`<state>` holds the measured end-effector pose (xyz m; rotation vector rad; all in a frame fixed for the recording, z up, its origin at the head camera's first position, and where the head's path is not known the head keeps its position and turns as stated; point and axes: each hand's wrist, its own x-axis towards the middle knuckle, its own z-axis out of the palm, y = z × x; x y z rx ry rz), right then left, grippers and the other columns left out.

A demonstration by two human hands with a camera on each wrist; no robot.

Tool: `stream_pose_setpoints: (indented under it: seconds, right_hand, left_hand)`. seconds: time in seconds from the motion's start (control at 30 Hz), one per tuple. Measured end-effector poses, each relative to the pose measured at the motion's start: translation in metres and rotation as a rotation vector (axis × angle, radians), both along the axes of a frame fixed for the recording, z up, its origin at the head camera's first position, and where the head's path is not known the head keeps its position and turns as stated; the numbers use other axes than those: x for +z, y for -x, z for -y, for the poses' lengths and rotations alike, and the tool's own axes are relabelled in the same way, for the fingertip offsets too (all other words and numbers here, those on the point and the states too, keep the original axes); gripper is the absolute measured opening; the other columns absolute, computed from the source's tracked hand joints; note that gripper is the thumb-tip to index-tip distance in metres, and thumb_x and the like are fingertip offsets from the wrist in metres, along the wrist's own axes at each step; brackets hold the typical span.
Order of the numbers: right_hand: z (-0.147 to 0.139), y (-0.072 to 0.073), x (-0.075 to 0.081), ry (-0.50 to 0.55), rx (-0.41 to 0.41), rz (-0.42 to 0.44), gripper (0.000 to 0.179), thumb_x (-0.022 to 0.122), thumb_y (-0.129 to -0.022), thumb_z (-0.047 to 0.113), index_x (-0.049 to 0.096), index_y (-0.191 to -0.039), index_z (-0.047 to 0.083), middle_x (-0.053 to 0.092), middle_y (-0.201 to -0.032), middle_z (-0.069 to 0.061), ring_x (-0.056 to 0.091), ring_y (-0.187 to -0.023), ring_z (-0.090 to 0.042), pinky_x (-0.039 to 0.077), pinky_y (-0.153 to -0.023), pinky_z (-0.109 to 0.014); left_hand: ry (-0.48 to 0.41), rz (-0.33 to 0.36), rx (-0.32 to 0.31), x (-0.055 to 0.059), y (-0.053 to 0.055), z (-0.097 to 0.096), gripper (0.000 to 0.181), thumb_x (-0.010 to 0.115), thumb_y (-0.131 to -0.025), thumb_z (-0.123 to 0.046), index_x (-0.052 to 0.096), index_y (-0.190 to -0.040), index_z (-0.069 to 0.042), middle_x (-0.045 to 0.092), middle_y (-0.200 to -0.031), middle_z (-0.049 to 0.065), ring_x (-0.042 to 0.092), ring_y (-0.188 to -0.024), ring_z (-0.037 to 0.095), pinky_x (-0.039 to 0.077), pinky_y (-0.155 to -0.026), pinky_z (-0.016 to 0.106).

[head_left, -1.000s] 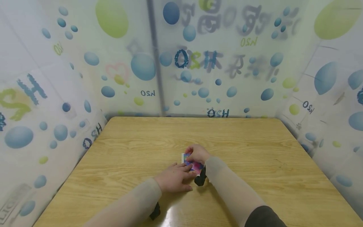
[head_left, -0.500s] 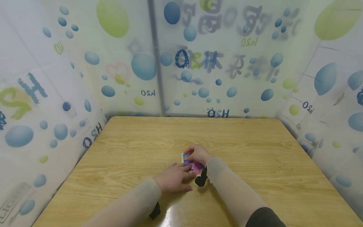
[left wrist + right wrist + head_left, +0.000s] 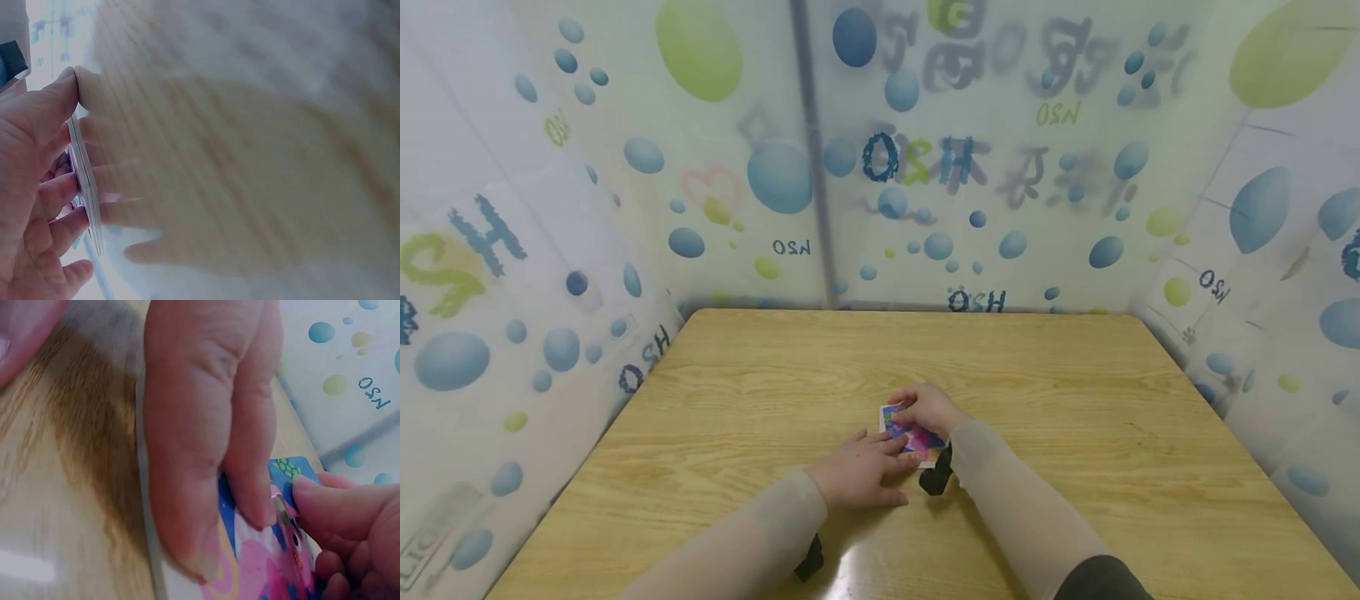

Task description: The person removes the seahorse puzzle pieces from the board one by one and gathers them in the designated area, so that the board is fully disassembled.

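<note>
A small flat picture board [image 3: 919, 440], printed in blue and pink with a white border, lies on the wooden table. My left hand [image 3: 861, 475] rests its straight fingers across the board's near left part. From the far right, my right hand [image 3: 931, 410] reaches over the board and covers part of it. The right wrist view shows the right thumb [image 3: 307, 486] on a blue corner with a green pattern, other fingers curled at the edge. Seen side-on in the left wrist view, the board edge [image 3: 87, 181] looks thick and layered.
The wooden table [image 3: 760, 367] spreads around both hands. Patterned curtains [image 3: 1015, 167] with blue and green drops enclose it at the back and both sides. Dark wrist cameras [image 3: 936, 480] hang beneath the wrists, the right one close beside the board.
My right hand has shifted slightly right and toward me, uncovering a little more of the picture. The left hand stays in place on the board.
</note>
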<state>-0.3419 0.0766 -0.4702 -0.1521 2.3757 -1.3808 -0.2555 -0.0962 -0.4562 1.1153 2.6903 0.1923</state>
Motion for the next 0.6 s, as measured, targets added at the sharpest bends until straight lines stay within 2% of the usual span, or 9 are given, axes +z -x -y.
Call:
stream_pose_setpoints:
  seconds: [0.1, 0.33, 0.6]
  right_hand:
    - [-0.0017, -0.0007, 0.0002, 0.008, -0.005, -0.009, 0.019, 0.073, -0.085, 0.012, 0.072, -0.104, 0.015, 0.064, -0.097, -0.004, 0.056, -0.09, -0.021, 0.042, -0.083, -0.039]
    - [-0.0033, -0.0027, 0.0015, 0.018, -0.023, 0.012, 0.017, 0.073, -0.085, 0.014, 0.074, -0.103, 0.016, 0.065, -0.098, -0.003, 0.056, -0.093, -0.023, 0.041, -0.084, -0.04]
    - [-0.0067, 0.0004, 0.0, 0.128, -0.065, 0.053, 0.019, 0.073, -0.084, 0.015, 0.071, -0.103, 0.013, 0.064, -0.093, -0.006, 0.056, -0.085, -0.021, 0.042, -0.072, -0.032]
  left_hand:
    - [-0.001, 0.005, 0.0, 0.0, -0.0003, -0.0002, 0.06, 0.053, -0.092, -0.056, 0.043, -0.145, -0.032, 0.031, -0.154, 0.005, 0.03, -0.141, 0.03, 0.024, -0.111, 0.059]
    - [0.001, 0.007, 0.006, 0.0, -0.0019, 0.0005, 0.06, 0.053, -0.092, -0.056, 0.043, -0.145, -0.031, 0.031, -0.154, 0.005, 0.03, -0.141, 0.03, 0.023, -0.111, 0.059]
    - [0.001, 0.02, 0.012, -0.0005, -0.0007, -0.001, 0.059, 0.053, -0.092, -0.056, 0.042, -0.146, -0.032, 0.03, -0.155, 0.004, 0.028, -0.141, 0.029, 0.022, -0.112, 0.059]
